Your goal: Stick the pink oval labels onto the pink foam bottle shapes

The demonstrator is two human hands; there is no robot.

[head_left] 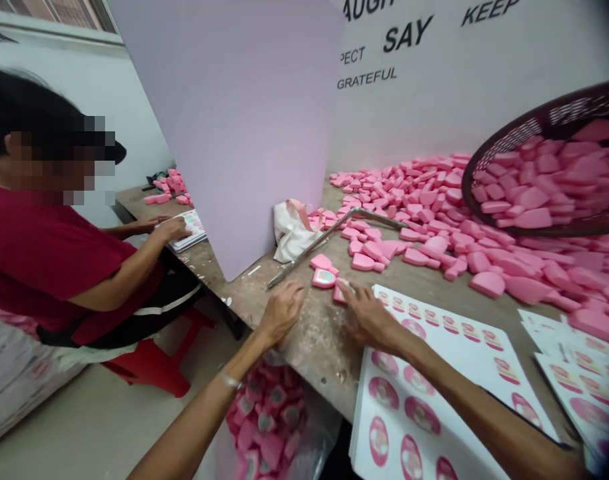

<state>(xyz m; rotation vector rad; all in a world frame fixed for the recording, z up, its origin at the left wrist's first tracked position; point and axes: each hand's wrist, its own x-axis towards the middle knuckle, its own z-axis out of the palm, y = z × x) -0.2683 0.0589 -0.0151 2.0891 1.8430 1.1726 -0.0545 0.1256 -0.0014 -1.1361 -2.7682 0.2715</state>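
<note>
My right hand [372, 317] has its thumb and fingers on a small pink piece [340, 291] that lies on the worktable [314, 340]. To the left, my left hand [283, 312] rests near the table's edge, its fingers curled inward; whatever they may hold is hidden. Just beyond both hands lies a pink piece with a pale label [324, 278], and another plain pink piece [320, 262] touches it. Under my right forearm is a stack of sticker sheets [384, 380], printed with pink oval and smaller labels.
A bent metal bar [309, 250] lies beyond my hands, beside a white cloth bag [292, 230]. Loose pink pieces [424, 233] heap up near a tipped basket [472, 193]. Labelled pieces [267, 417] fill a bag below. A lilac panel [244, 120] separates me from a seated co-worker [79, 253].
</note>
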